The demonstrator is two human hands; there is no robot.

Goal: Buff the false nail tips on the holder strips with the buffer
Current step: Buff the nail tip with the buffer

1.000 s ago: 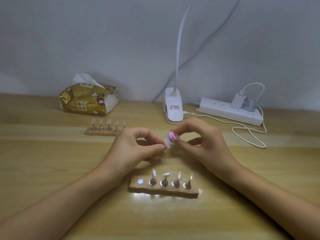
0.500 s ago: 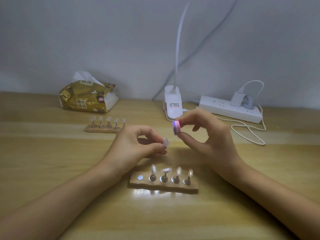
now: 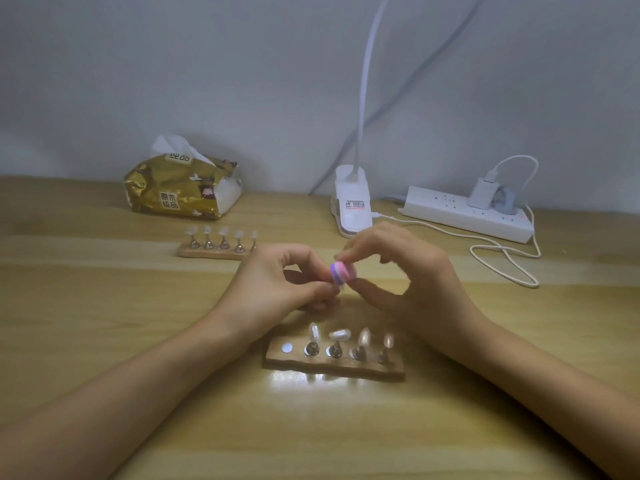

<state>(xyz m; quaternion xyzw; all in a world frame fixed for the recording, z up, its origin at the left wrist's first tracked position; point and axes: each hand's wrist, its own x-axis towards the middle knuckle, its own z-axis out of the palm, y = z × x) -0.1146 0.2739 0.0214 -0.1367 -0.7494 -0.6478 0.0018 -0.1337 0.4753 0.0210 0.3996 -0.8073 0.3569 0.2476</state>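
Observation:
My right hand (image 3: pixel 412 278) pinches a small pink and purple buffer block (image 3: pixel 342 271) between thumb and fingers. My left hand (image 3: pixel 277 285) pinches a false nail tip (image 3: pixel 338 289), mostly hidden under the buffer, which lies on it. Below the hands a wooden holder strip (image 3: pixel 332 367) carries several pearly nail tips (image 3: pixel 341 334) on metal stands; its leftmost spot (image 3: pixel 286 348) is a bare disc. A second holder strip (image 3: pixel 207 251) with several nail tips (image 3: pixel 223 232) lies farther back on the left.
A gold tissue pack (image 3: pixel 180 192) sits at the back left. A white clip lamp (image 3: pixel 351 209) stands at the back centre, a white power strip (image 3: pixel 467 213) with a charger and looping cable (image 3: pixel 502 265) at the back right. Wooden table (image 3: pixel 104 306).
My right hand lifted the buffer off the nail tip half a second ago and has brought it back down onto the tip held by my left hand.

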